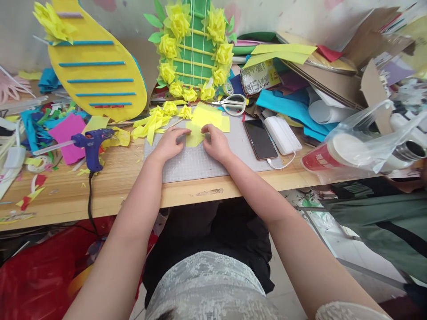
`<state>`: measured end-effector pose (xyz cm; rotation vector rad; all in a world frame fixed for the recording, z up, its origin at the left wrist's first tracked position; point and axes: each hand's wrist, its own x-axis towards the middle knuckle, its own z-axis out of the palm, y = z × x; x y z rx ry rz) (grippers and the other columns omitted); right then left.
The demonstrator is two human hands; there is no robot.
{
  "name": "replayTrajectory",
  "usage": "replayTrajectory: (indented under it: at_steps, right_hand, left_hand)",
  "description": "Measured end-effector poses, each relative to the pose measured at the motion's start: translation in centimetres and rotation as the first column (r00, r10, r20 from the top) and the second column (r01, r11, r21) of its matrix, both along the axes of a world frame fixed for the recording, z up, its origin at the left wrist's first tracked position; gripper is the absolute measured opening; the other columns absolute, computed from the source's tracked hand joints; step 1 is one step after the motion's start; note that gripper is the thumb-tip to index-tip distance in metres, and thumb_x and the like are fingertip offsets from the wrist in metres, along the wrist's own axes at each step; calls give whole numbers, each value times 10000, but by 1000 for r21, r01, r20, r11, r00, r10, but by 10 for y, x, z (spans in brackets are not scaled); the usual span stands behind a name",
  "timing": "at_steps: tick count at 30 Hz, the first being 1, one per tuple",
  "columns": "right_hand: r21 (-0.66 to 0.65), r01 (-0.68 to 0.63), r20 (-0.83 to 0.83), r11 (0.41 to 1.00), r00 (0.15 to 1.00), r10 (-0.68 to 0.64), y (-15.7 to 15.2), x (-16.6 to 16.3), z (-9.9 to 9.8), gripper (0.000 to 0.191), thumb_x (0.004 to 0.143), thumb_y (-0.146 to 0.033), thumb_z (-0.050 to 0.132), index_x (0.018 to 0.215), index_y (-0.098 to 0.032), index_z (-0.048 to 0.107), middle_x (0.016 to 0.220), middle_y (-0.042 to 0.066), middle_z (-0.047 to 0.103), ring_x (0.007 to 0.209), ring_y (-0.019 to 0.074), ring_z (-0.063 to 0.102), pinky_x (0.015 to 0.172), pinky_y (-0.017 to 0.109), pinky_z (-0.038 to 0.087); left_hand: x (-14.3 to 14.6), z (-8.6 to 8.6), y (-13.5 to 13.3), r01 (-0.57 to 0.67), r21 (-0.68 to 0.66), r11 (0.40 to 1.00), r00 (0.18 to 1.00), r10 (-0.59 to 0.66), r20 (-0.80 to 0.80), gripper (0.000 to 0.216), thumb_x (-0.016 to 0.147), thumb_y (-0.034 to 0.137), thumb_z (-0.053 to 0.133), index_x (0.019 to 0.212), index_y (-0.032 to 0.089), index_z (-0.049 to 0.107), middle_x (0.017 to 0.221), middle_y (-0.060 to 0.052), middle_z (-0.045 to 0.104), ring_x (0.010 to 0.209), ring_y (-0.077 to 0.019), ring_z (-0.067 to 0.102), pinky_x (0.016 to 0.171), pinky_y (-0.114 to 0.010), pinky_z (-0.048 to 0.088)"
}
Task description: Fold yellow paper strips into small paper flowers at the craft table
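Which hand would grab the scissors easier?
Probably the right hand: the scissors lie just beyond it on its side, while the left hand presses the yellow paper farther away.

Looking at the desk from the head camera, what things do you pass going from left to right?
pink felt → glue gun → left hand → right hand → phone → power bank → plastic bag

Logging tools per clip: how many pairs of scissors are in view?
1. The scissors lie just past the mat, right of the yellow paper. More may be hidden under the piles around them.
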<state>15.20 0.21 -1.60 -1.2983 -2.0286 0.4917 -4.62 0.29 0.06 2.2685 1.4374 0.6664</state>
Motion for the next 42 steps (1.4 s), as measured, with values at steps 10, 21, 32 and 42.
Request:
replayTrajectory:
  at_steps: [10, 21, 32, 42]
  right_hand:
    - [70, -158, 337, 985, 933, 126, -8, -17, 6, 254, 834, -223, 510, 1074, -156, 558, 1035, 108, 644, 1010, 262, 511, 886, 400, 383]
    - [6, -145, 155, 989, 978, 143, -8, -14, 7, 278, 805, -188, 487, 1074, -150, 540, 1008, 98, 633, 903, 209, 556, 816, 344, 422]
    - [-10, -127, 65, 992, 990, 127, -1, -14, -2, 300, 788, -173, 461, 1087, -177, 488, 920, 66, 622, 865, 191, 549, 801, 337, 443]
    - [-126, -163, -248, 978, 960, 128, 5, -7, -10, 429, 696, -176, 519, 1114, -198, 426, 978, 41, 574, 818, 130, 561, 801, 310, 495]
  left_hand:
    - [15, -4, 0, -97, 60, 993, 995, 98, -26, 406, 806, 194, 527, 1198, 147, 619, 1103, -68, 705, 1075, -236, 572, 1009, -400, 424]
    - [10, 0, -3, -109, 24, 994, 994, 110, -22, 465, 746, 129, 528, 1199, 169, 628, 1084, -49, 713, 1076, -233, 558, 996, -383, 437]
    - [16, -3, -3, -114, 71, 991, 993, 116, -25, 228, 753, 242, 596, 958, 204, 689, 1045, -58, 702, 1060, -255, 571, 996, -419, 414]
    - [33, 1, -5, -253, -19, 967, 966, 251, -56, 108, 795, 304, 625, 789, 205, 669, 1070, -77, 654, 1154, -304, 489, 1025, -489, 327]
